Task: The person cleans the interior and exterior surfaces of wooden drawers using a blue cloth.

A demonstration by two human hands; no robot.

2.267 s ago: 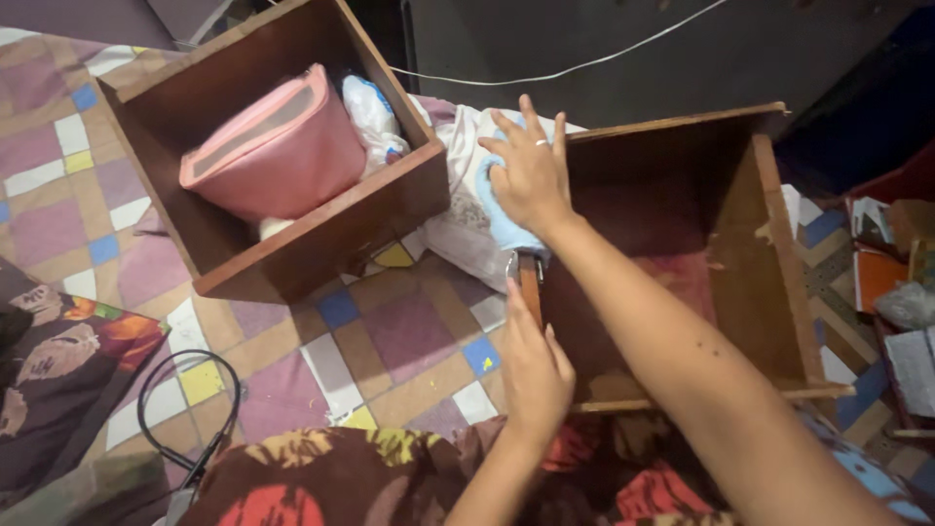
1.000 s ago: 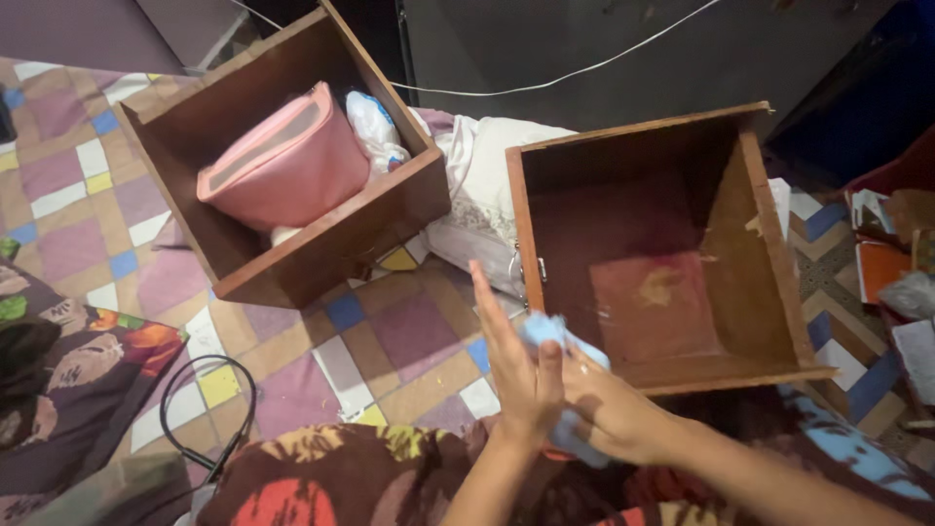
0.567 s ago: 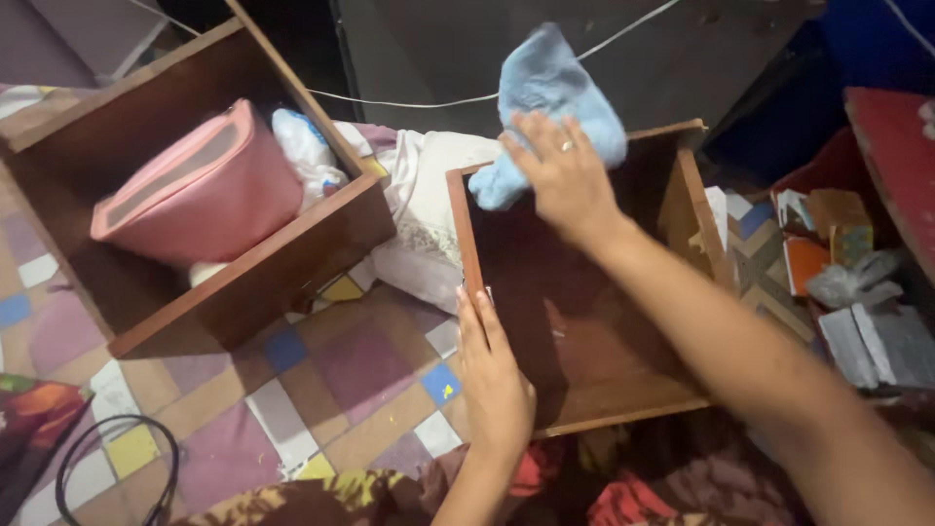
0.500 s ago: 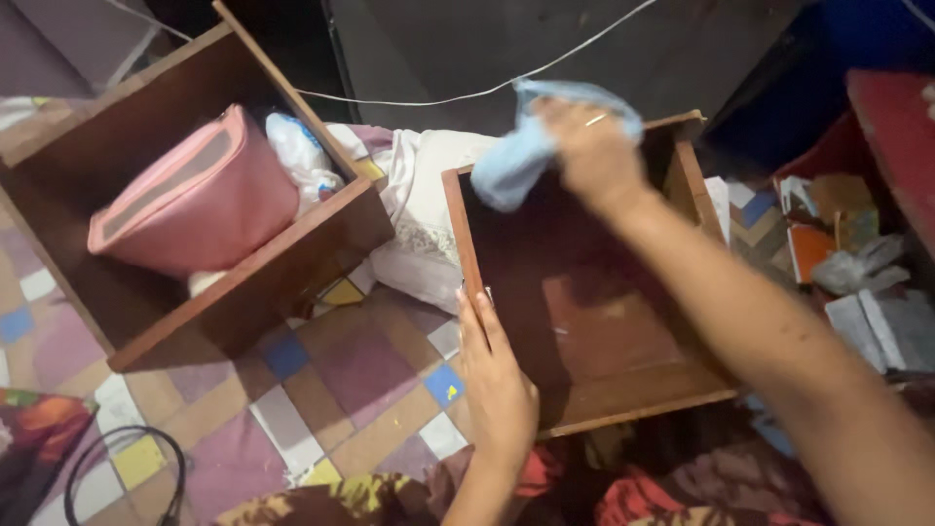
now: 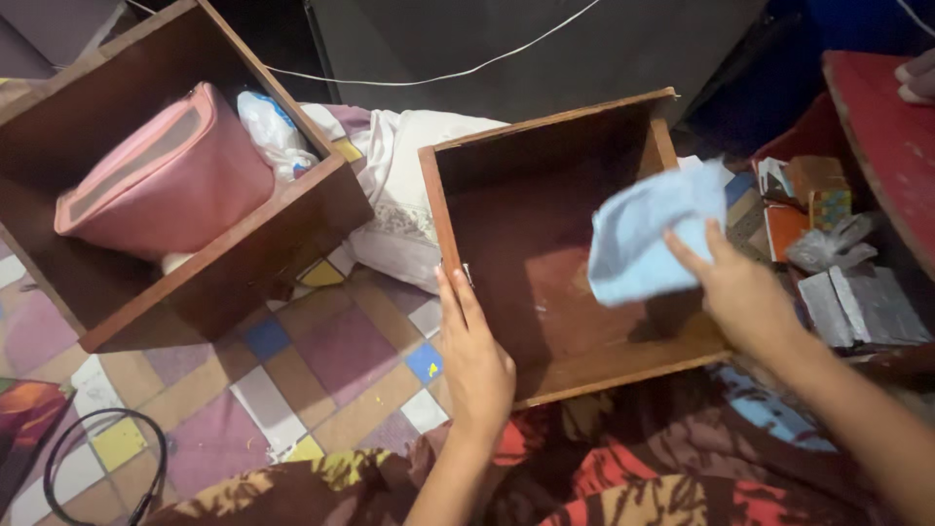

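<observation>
Bare forearms; floral multicoloured garment [image 5: 623,487] below

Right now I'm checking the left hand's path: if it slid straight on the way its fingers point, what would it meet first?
Probably the white cloth, bunched past the left hand, whose fingers run along the empty drawer's left wall; depth is unclear.

cloth [image 5: 645,234] light blue | drawer [image 5: 506,209] brown | bag [image 5: 161,180] pink
</observation>
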